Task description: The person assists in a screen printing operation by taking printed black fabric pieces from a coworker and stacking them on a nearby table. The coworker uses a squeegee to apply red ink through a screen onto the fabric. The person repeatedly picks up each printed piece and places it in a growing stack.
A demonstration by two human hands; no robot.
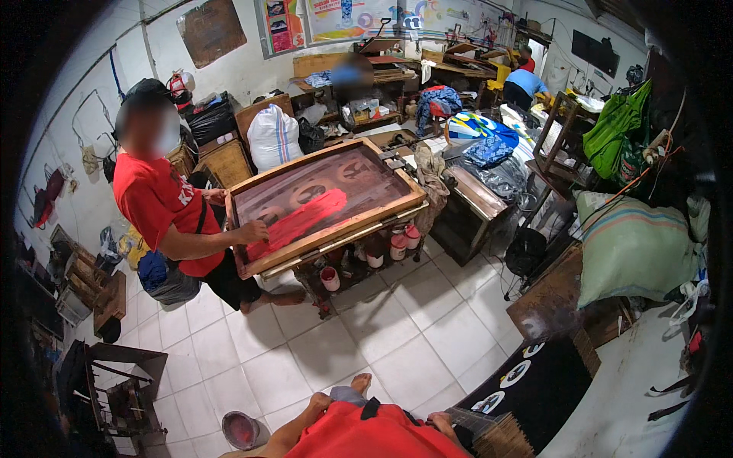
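Note:
Low in the view, my left hand [320,401] rests by my grey shorts, beside my red shirt [359,435]; its fingers are too small and hidden to read. My right hand [440,421] is on the other side of my body, close to a stack of corrugated cardboard [504,439]; its fingers are mostly hidden too. Past the cardboard lies black cloth [546,397] with white round prints. Ahead of me, a co-worker in a red shirt [172,206] leans over a wooden-framed printing screen [343,243] smeared with red ink [305,221], one hand at its near left edge.
Under the screen's table stand several ink containers [330,278]. A stained bucket [240,430] sits on the tiled floor [389,328] at my left. To the right are a stuffed green sack [634,248] and a dark wooden bench [473,210]. Two other people are farther back.

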